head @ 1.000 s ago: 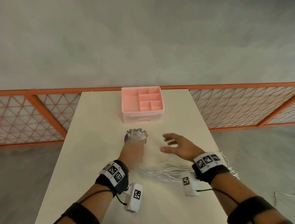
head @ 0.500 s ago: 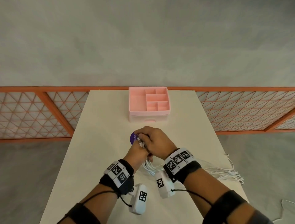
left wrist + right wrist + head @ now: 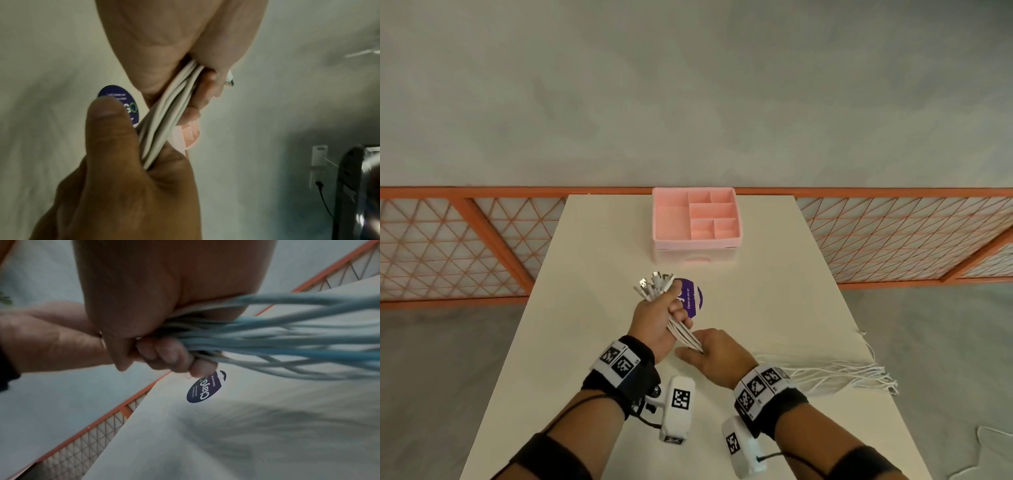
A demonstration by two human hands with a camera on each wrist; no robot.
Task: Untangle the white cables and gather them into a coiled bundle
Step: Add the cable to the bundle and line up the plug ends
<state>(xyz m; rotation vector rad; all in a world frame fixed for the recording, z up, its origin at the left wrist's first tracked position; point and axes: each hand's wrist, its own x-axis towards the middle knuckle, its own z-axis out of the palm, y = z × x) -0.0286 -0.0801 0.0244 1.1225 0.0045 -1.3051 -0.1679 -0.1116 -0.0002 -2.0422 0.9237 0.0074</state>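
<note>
Your white cables (image 3: 681, 334) run as one bunch above the worktop (image 3: 774, 291), plug ends (image 3: 654, 286) fanned out past your left hand (image 3: 657, 317), which has its fingers curled tight round them. Your right hand (image 3: 717, 354) grips the same bunch just behind, nearly touching the left. The loose tails (image 3: 839, 375) trail right across the worktop to its edge. A round purple sticker (image 3: 691, 296) lies under your left hand, and a pink organizer (image 3: 697, 222) sits beyond.
</note>
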